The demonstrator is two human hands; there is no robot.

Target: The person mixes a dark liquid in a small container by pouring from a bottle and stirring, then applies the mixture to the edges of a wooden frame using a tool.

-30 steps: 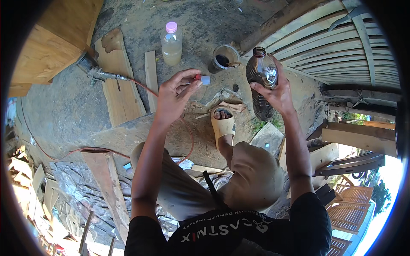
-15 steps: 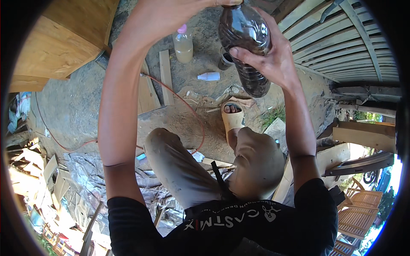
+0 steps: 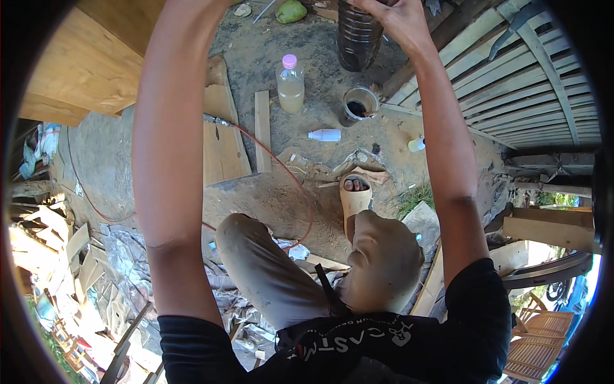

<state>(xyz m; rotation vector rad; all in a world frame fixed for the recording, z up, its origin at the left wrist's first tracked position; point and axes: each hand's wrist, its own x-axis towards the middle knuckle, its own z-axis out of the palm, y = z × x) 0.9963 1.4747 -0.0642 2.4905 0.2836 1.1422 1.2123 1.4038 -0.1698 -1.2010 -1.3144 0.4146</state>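
Fingers of the right hand [image 3: 400,20] are being clenched around the dark ribbed bottle [image 3: 359,41], which is being held up over the ground [image 3: 320,70], toward its edge by the slatted panel [image 3: 511,83]; the left hand is being cropped out up top, its grip impossible to tell! Below, a plastic cup [image 3: 349,114], a small white bottle [image 3: 325,135] and a pink-capped bottle [image 3: 291,91] are being carried by the ground.

The ribbed, glossy dark bottle [image 3: 358,38] at top centre looks like plastic, as do the smooth, clear pink-capped bottle [image 3: 291,95] and the cup [image 3: 349,114], both upper centre. Upper left, the panel [image 3: 83,70] is smooth wood; the ground [image 3: 109,169] is rough, matt; the trousers [image 3: 268,272], lower centre, are matt cloth.
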